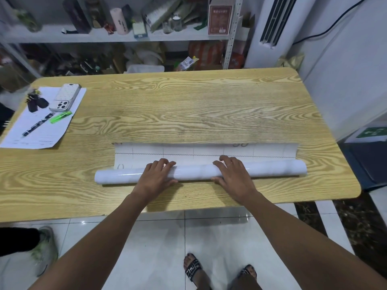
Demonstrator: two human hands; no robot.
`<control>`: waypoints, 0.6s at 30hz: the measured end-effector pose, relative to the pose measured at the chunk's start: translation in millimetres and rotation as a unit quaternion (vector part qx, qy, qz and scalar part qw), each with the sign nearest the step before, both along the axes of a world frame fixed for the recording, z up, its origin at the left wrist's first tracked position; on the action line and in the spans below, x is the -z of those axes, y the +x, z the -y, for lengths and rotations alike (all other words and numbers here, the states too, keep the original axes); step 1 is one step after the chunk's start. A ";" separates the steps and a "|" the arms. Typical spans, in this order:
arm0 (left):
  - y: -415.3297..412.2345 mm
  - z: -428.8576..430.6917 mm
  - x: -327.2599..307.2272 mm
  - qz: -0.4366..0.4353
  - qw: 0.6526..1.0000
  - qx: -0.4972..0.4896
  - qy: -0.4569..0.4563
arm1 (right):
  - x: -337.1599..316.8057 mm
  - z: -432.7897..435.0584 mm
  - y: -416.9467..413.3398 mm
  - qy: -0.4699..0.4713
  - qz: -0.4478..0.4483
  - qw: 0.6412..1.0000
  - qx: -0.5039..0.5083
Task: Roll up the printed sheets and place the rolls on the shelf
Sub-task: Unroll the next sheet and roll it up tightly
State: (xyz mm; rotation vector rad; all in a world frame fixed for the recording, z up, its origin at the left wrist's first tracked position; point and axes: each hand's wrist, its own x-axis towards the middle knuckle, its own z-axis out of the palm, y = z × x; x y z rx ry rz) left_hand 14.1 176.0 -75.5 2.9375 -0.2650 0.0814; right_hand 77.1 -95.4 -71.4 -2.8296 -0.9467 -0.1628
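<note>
Left hand (157, 174) and right hand (232, 172) clasp the glossy white paper roll (194, 171). Uneven pressure may telescope its ends.

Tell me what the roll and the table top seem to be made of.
The roll: a glossy white sheet, likely coated paper or plastic film. A bright highlight runs along it, and its unrolled part shows a printed grid. The table: a yellow-brown wood-grain top with a low sheen. The bold, even grain and rounded corners suggest laminate over board, not solid wood.
</note>
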 end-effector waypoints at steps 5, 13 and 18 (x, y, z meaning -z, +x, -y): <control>-0.7 -1.3 -3.9 -0.003 1.000 0.018 -0.017 | 1.8 -0.1 -2.3 -0.005 0.019 1.000 0.001; -5.5 -3.7 -1.5 -0.005 0.999 0.029 -0.028 | -1.1 -2.5 -3.5 -0.011 -0.001 1.000 0.004; -7.9 -2.3 -2.8 -0.005 0.999 0.025 -0.032 | -3.5 -4.6 -4.1 -0.015 -0.029 0.999 0.008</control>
